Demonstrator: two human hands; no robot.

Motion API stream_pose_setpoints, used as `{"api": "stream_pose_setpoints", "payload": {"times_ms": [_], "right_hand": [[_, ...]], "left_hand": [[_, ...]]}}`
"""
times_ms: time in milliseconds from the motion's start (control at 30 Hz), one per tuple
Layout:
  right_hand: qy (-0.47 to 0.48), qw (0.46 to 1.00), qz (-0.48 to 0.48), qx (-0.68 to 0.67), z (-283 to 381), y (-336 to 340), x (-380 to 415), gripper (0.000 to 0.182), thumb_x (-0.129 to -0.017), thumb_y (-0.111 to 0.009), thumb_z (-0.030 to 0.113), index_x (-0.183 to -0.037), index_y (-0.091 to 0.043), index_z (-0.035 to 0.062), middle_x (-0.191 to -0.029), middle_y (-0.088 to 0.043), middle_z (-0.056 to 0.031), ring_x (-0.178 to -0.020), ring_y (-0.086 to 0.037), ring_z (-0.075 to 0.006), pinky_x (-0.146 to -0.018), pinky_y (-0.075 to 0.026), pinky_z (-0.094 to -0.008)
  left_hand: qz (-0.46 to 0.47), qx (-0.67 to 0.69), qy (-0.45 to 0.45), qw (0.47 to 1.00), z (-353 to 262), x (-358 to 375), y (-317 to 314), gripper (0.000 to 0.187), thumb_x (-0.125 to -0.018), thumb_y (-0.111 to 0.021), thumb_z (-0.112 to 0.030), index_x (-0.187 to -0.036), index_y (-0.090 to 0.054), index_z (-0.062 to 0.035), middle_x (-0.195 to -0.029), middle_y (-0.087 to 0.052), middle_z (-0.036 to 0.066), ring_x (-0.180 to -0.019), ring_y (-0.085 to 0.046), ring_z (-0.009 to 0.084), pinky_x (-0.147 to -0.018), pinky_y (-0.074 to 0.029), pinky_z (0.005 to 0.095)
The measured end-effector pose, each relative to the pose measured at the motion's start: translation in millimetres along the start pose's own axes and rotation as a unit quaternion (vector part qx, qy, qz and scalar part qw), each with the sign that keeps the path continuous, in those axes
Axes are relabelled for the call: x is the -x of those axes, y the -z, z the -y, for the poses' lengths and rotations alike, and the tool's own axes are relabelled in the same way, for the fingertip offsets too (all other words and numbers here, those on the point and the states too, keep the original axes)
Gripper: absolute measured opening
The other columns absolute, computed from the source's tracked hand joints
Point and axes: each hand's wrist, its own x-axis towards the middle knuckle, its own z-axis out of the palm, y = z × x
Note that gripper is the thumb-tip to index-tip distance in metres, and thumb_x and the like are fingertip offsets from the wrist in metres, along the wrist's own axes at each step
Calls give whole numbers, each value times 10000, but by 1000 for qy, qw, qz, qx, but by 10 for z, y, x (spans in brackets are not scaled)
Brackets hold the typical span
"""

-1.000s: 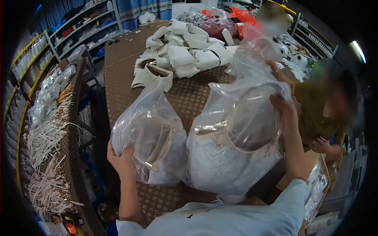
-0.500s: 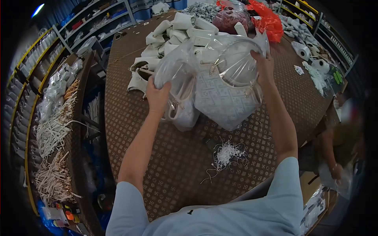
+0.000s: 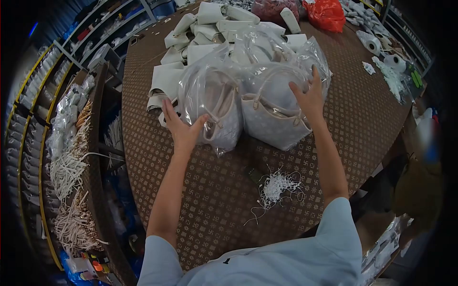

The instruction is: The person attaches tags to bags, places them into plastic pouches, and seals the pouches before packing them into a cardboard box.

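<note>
Touching bagged handbags (image 3: 248, 109), left hand (image 3: 180, 127), right hand (image 3: 310, 97), splayed

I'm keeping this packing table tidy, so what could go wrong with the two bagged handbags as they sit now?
Both bagged handbags lean against the loose pile of white pieces; with the left hand and right hand open, they might slide on slick plastic. The tangle of white strings nearby could snag a bag.

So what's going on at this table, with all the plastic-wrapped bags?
A person is handling two white handbags, each sealed in a clear plastic bag, on a brown patterned table. The left hand rests open against the left bagged handbag, and the right hand lies flat on the right bagged handbag. Both sit against a pile of white bag pieces. A tangle of white string lies nearer the person.
</note>
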Motion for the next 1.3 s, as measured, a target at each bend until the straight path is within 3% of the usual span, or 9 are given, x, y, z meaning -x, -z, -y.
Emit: {"api": "stream_pose_setpoints", "payload": {"times_ms": [167, 367, 567, 633, 700, 767, 867, 933, 1300], "right_hand": [[-158, 977, 132, -57, -84, 181, 294, 485, -799, -692, 268, -1171, -520, 8, -916, -628, -105, -804, -587, -221, -764, -460, -318], [-68, 941, 113, -312, 591, 534, 692, 197, -784, -702, 77, -925, -573, 31, -834, -599, 22, -746, -513, -33, -675, -419, -188], [-84, 885, 225, -398, 1765, 1000, 1058, 221, -749, -722, 42, -904, -564, 47, -826, -593, 19, -749, -524, -44, -694, -431, -201], [-111, 849, 290, -428, 1893, 887, 1290, 243, -744, -732, 61, -917, -562, 49, -832, -584, 27, -766, -520, -37, -701, -429, -198], [-77, 837, 343, -420, 1895, 715, 1538, 266, -753, -743, 110, -940, -567, 41, -827, -585, 29, -762, -520, -38, -689, -435, -204], [-51, 845, 366, -385, 2037, 577, 1756, 267, -757, -742, 118, -945, -572, 33, -824, -590, 23, -759, -520, -38, -674, -439, -209], [32, 871, 399, -286, 2250, 531, 1977, 253, -791, -706, 157, -988, -602, 38, -822, -629, -30, -710, -569, -78, -636, -465, -242], [215, 895, 343, -188, 2439, 559, 2060, 226, -807, -673, 188, -996, -636, 69, -836, -644, -82, -676, -603, -150, -626, -480, -265], [160, 817, 550, -69, 3009, 679, 2001, 214, -785, -689, 221, -875, -678, 26, -724, -648, -82, -635, -607, -200, -592, -466, -292]], "left_hand": [[-21, 27, -78, 996, -215, 465, 304, 905, -728, -721, -283, -1386, -180, 21, -1448, -157, 244, -1347, -143, 414, -1082, -173, 505], [80, -21, -196, 977, -585, 875, 790, 754, -739, -707, -208, -1352, -304, -37, -1423, -281, 187, -1332, -196, 429, -1060, -216, 521], [74, 146, -131, 978, -935, 900, 1256, 997, -668, -792, -285, -1412, -177, -36, -1433, -207, 231, -1322, -233, 394, -1056, -250, 477], [52, 417, -2, 907, -934, 968, 1376, 1127, -627, -826, -285, -1435, -76, -54, -1438, -152, 229, -1292, -278, 357, -1045, -278, 444], [-76, 437, -36, 895, -842, 990, 1599, 915, -662, -810, -203, -1385, -273, -36, -1295, -394, 170, -1080, -480, 237, -910, -414, 345], [43, 355, 160, 920, -565, 1066, 2071, 497, -716, -766, -114, -1148, -547, -5, -955, -568, 58, -793, -527, 107, -703, -439, 234], [-9, 258, 26, 966, -438, 1323, 2453, 127, -755, -716, -43, -844, -634, -6, -691, -518, -34, -640, -445, 31, -572, -365, 186], [-16, 282, 49, 958, -255, 1516, 2687, 107, -758, -714, -43, -815, -628, -14, -691, -516, -33, -648, -449, 35, -577, -365, 189], [-9, 355, 126, 926, 192, 1689, 3173, 99, -776, -713, -73, -788, -629, -22, -700, -530, -41, -649, -448, 32, -596, -361, 180]]}}
